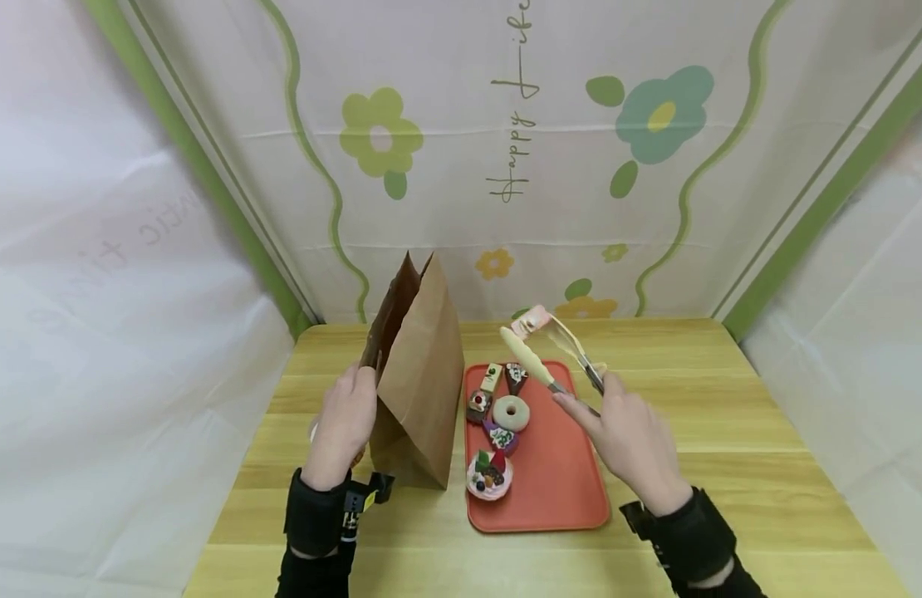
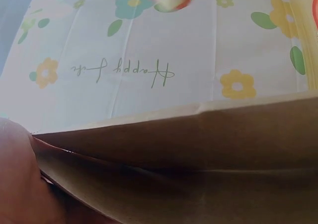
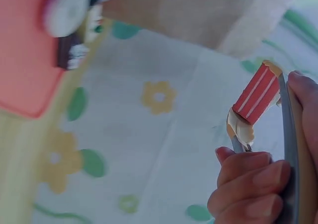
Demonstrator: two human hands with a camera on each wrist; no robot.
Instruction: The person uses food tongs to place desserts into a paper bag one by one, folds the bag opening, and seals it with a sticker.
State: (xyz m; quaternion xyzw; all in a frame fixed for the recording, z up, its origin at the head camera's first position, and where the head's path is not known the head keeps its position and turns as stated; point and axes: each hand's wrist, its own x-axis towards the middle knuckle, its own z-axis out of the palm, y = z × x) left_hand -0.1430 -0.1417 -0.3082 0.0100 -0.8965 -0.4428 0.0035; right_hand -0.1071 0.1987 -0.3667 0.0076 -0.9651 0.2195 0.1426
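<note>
The right hand is gripping tongs pointing forward-left; the left hand is gripping an upright paper bag. Beyond, the tongs' 2 tips are clamping a pink cake slice midair, right of the bag, its long axis slanting.

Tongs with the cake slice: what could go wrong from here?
1. The cake slice is pinched only between the tips of the tongs in the right hand, so it might slip out in mid-air.
2. The paper bag is open only narrowly; the slice could snag if put in.
3. The left hand holds the bag at one side, so a knock might tip it.
</note>
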